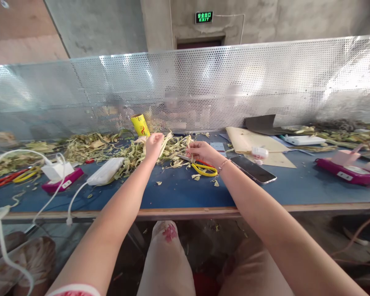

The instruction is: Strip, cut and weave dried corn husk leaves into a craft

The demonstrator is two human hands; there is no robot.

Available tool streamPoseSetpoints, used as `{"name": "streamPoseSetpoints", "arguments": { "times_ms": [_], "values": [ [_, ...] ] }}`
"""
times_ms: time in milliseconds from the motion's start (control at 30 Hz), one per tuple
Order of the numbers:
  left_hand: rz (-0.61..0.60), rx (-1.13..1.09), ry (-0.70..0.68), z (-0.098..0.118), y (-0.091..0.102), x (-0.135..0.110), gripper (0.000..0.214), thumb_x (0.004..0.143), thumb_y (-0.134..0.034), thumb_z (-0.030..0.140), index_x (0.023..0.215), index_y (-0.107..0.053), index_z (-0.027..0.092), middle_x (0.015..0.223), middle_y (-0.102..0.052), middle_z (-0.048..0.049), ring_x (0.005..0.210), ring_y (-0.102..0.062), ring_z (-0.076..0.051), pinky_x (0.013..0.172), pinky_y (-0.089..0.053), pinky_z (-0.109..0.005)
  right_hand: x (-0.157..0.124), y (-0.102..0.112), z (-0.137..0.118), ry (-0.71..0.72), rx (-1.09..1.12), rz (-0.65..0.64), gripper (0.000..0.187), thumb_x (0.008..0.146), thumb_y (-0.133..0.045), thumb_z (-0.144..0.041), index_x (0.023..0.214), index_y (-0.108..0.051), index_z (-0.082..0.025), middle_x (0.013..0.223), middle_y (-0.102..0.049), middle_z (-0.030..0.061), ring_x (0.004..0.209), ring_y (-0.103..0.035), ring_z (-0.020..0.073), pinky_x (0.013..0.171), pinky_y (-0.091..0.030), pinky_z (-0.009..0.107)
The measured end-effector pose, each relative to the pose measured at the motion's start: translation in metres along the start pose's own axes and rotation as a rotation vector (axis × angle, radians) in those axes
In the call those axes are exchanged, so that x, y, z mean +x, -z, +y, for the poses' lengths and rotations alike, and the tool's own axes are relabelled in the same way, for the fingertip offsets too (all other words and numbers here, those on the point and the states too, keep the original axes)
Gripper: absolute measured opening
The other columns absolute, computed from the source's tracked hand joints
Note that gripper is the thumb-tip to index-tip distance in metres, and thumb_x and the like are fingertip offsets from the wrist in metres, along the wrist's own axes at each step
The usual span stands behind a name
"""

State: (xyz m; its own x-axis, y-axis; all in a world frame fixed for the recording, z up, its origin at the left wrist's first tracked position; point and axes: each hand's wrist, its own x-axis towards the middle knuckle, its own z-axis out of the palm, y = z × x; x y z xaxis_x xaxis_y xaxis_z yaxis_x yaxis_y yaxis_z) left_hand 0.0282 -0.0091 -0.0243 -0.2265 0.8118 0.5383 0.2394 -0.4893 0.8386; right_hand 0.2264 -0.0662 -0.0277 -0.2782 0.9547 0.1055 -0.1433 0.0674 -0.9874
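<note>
My left hand (153,146) is closed round a pale dried leaf strip (165,142), held up over a heap of similar strips (132,154) on the blue table (179,191). My right hand (202,152) pinches the thin end of a strip near its fingertips. Yellow and red scissors (204,168) lie on the table just under my right wrist, which wears a thin bracelet. A yellow roll (140,124) stands behind the heap.
A smartphone (253,169) lies right of the scissors, beside brown paper (249,144). A white power bank (106,171) with cables, pink devices (347,171) and more scissors (10,176) sit on the table. A perforated metal screen (185,90) backs it; people sit behind.
</note>
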Motion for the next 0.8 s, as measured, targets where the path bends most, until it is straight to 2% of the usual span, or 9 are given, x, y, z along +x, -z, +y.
{"name": "streamPoseSetpoints", "arguments": {
  "times_ms": [100,200,400,533,667,767,800],
  "values": [
    [-0.296,-0.045,0.006,0.003,-0.008,-0.011,0.029,0.064,-0.064,0.039,0.082,-0.061,0.015,0.082,-0.065,-0.0052,0.079,-0.059,-0.016,0.074,-0.047,-0.030,0.004,-0.003,0.005,0.001,0.003,0.040,0.010,0.069,-0.065,-0.008,0.067,-0.057,-0.014,0.062,-0.058,-0.0015,0.056,-0.059,0.0071,0.059,-0.051,0.018],
    [-0.415,-0.097,0.047,0.004,-0.016,-0.019,0.035,0.059,-0.068,0.040,0.082,-0.061,0.015,0.078,-0.064,-0.0042,0.072,-0.058,-0.014,0.069,-0.048,-0.029,0.008,-0.007,0.009,0.000,-0.004,0.078,0.012,0.067,-0.066,-0.007,0.066,-0.056,-0.013,0.058,-0.057,-0.0022,0.054,-0.059,0.0069,0.056,-0.050,0.016],
    [-0.415,-0.145,0.042,0.005,-0.021,-0.025,0.030,0.059,-0.070,0.039,0.072,-0.061,0.014,0.063,-0.061,0.0000,0.058,-0.055,-0.010,0.064,-0.049,-0.029,0.010,-0.012,0.014,0.011,-0.032,0.099,0.013,0.067,-0.066,-0.006,0.065,-0.055,-0.014,0.055,-0.058,-0.0028,0.053,-0.059,0.0073,0.052,-0.048,0.014],
    [-0.406,-0.160,0.052,0.006,-0.023,-0.026,0.024,0.058,-0.070,0.032,0.070,-0.060,0.014,0.063,-0.062,0.0000,0.057,-0.056,-0.010,0.063,-0.050,-0.029,0.009,-0.013,0.014,0.035,-0.076,0.076,0.012,0.070,-0.063,-0.008,0.064,-0.054,-0.014,0.054,-0.056,-0.0030,0.055,-0.061,0.0081,0.050,-0.047,0.014],
    [-0.331,-0.167,0.021,0.006,-0.025,-0.026,0.019,0.060,-0.069,0.026,0.072,-0.060,0.014,0.066,-0.064,-0.0014,0.061,-0.059,-0.011,0.063,-0.052,-0.029,0.008,-0.015,0.012,0.037,-0.102,0.077,0.011,0.071,-0.062,-0.009,0.066,-0.054,-0.014,0.055,-0.056,-0.0026,0.057,-0.061,0.0082,0.052,-0.047,0.014],
    [-0.249,-0.163,-0.044,0.005,-0.027,-0.028,0.017,0.061,-0.067,0.022,0.075,-0.062,0.014,0.071,-0.067,-0.0032,0.068,-0.062,-0.014,0.067,-0.053,-0.030,0.009,-0.018,0.012,0.039,-0.108,0.107,0.010,0.072,-0.062,-0.010,0.078,-0.055,-0.013,0.058,-0.057,-0.0026,0.057,-0.061,0.0091,0.054,-0.049,0.017],
    [-0.219,-0.156,-0.068,0.005,-0.028,-0.030,0.017,0.061,-0.066,0.021,0.077,-0.063,0.014,0.074,-0.068,-0.0040,0.070,-0.063,-0.014,0.069,-0.053,-0.031,0.009,-0.018,0.013,0.055,-0.112,0.117,0.018,0.071,-0.062,-0.010,0.087,-0.055,-0.013,0.059,-0.057,-0.0031,0.056,-0.062,0.0098,0.055,-0.050,0.018]
  ]
}}
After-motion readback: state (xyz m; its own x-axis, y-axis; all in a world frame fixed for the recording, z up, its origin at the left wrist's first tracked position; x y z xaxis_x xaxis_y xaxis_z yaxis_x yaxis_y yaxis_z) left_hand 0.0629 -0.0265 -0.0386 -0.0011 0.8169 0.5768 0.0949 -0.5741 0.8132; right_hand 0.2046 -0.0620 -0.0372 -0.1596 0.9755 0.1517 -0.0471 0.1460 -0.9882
